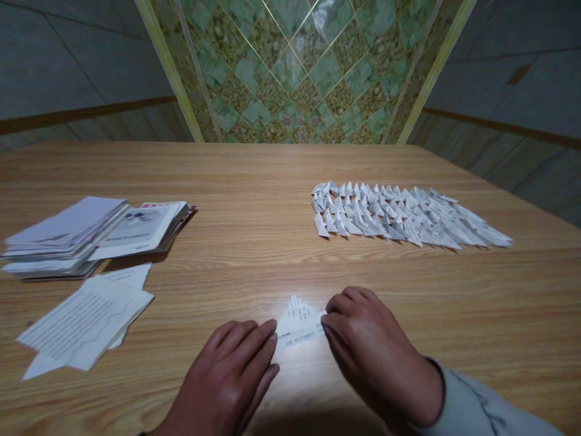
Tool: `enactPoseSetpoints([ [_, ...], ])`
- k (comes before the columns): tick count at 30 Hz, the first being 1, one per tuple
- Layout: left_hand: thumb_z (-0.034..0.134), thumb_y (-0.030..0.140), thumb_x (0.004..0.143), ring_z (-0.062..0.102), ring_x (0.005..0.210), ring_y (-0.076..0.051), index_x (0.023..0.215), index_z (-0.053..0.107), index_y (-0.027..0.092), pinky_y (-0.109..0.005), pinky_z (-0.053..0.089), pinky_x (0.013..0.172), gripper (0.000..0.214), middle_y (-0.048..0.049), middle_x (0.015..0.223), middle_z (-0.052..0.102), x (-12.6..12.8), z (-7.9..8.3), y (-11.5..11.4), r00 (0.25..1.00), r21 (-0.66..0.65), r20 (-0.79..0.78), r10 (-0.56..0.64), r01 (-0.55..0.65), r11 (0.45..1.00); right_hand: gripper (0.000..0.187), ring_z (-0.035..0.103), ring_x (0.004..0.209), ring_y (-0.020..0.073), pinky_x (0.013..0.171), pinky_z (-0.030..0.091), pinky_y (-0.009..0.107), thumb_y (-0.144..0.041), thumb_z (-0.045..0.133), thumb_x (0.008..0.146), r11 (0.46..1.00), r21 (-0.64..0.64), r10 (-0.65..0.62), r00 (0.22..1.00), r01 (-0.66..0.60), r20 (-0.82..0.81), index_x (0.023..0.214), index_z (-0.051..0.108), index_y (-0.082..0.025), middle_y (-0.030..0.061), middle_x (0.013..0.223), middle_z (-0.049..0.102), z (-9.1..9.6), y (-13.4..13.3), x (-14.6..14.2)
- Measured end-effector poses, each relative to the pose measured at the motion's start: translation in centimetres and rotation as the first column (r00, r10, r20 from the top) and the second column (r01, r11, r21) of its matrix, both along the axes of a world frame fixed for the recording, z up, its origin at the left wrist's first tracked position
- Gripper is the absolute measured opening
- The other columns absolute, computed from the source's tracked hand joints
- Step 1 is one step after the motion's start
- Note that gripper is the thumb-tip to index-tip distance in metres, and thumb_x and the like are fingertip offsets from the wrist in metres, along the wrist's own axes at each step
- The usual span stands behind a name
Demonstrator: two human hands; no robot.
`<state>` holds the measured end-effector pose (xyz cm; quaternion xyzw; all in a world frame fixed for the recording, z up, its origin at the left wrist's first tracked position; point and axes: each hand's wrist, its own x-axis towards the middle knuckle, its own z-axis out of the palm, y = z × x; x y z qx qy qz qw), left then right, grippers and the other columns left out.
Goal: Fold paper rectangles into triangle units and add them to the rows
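Note:
A small sheet of printed paper [300, 324], folded to a peak at its far side, lies on the table in front of me. My left hand [231, 363] is at its left end, with the fingers closed on that edge. At the right end my right hand [370, 342] pinches the paper between thumb and fingers. The folded paper's middle and peak show between the two hands; its ends are hidden under my fingers.
Rows of small folded paper boats [385, 212] stand at the right on the wooden table [245, 212]. To the left are a stack of papers [68, 230], a pile of printed booklets [140, 230] and several loose printed sheets [86, 315]. A tiled wall [290, 72] rises behind.

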<state>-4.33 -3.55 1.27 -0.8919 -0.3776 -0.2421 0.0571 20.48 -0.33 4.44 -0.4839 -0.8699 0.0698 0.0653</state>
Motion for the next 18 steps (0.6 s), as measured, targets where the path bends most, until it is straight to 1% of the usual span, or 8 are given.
enactPoseSetpoints([
  [2,0.051,0.027,0.1,0.056,0.093,-0.023,0.096,0.07,0.019,-0.037,0.038,0.085,0.022,-0.0041,0.107,0.073,0.6,0.4,0.7,0.999,-0.025,0.05,0.015,-0.014,1.0,0.012,0.056,0.086,0.0218,0.076,0.037,0.035,-0.019,0.065,0.09,0.997,-0.052,-0.068,0.996,0.065,-0.061,0.079,0.067,-0.021,0.0032,0.086,0.067,-0.1,0.3,-0.3],
  [4,0.053,0.024,0.099,0.055,0.088,-0.023,0.089,0.069,0.019,-0.037,0.038,0.08,0.019,-0.003,0.102,0.073,1.1,0.5,1.4,0.997,-0.052,0.078,0.023,-0.019,0.998,0.006,0.055,0.09,0.023,0.077,0.037,0.035,-0.026,0.07,0.088,0.99,-0.082,-0.122,0.986,0.113,-0.117,0.088,0.066,-0.021,0.0035,0.09,0.066,-0.4,0.4,-0.6],
  [7,0.054,0.021,0.097,0.055,0.086,-0.023,0.084,0.066,0.019,-0.037,0.038,0.076,0.018,-0.0026,0.1,0.072,1.3,0.3,2.0,0.994,-0.112,0.102,0.023,-0.012,0.994,0.025,0.054,0.095,0.0246,0.081,0.036,0.036,-0.031,0.078,0.08,0.982,-0.112,-0.169,0.967,0.149,-0.189,0.097,0.064,-0.021,0.0044,0.099,0.064,-0.9,0.4,-1.2],
  [9,0.057,0.02,0.096,0.055,0.086,-0.023,0.083,0.065,0.02,-0.037,0.038,0.074,0.015,-0.0026,0.101,0.071,1.3,0.1,2.2,0.992,-0.149,0.119,0.036,-0.018,0.989,0.026,0.053,0.095,0.024,0.083,0.036,0.036,-0.028,0.079,0.079,0.979,-0.138,-0.184,0.953,0.154,-0.242,0.098,0.062,-0.021,0.0036,0.099,0.063,-1.2,0.4,-1.4],
  [13,0.059,0.02,0.094,0.057,0.089,-0.024,0.085,0.064,0.02,-0.037,0.039,0.075,0.01,-0.0034,0.101,0.07,1.1,-0.2,2.1,0.991,-0.227,0.119,0.066,-0.038,0.973,0.024,0.053,0.091,0.0218,0.08,0.034,0.034,-0.02,0.077,0.076,0.973,-0.183,-0.196,0.925,0.142,-0.325,0.092,0.059,-0.02,0.0012,0.093,0.062,-1.7,0.7,-1.6],
  [15,0.058,0.021,0.094,0.058,0.089,-0.024,0.09,0.064,0.02,-0.037,0.041,0.075,0.007,-0.004,0.1,0.07,1.1,-0.3,2.0,0.99,-0.263,0.118,0.078,-0.044,0.964,0.022,0.053,0.086,0.0193,0.078,0.033,0.032,-0.013,0.074,0.074,0.971,-0.201,-0.199,0.909,0.132,-0.365,0.088,0.057,-0.019,-0.0006,0.087,0.061,-1.8,0.9,-1.6],
  [16,0.058,0.021,0.094,0.058,0.089,-0.024,0.096,0.064,0.02,-0.037,0.042,0.076,0.006,-0.0046,0.101,0.069,1.1,-0.4,2.0,0.989,-0.273,0.122,0.085,-0.049,0.961,0.021,0.053,0.083,0.0179,0.077,0.033,0.031,-0.01,0.071,0.074,0.97,-0.212,-0.197,0.901,0.122,-0.385,0.086,0.057,-0.019,-0.0016,0.085,0.061,-1.8,1.0,-1.6],
  [18,0.059,0.024,0.094,0.059,0.09,-0.024,0.116,0.06,0.02,-0.037,0.044,0.076,0.022,-0.0061,0.103,0.069,1.1,-0.5,2.1,0.985,-0.273,0.138,0.103,-0.062,0.96,0.019,0.054,0.08,0.0158,0.078,0.033,0.031,-0.004,0.064,0.076,0.97,-0.226,-0.179,0.889,0.088,-0.422,0.084,0.057,-0.019,-0.0032,0.081,0.06,-1.7,1.2,-1.6],
])
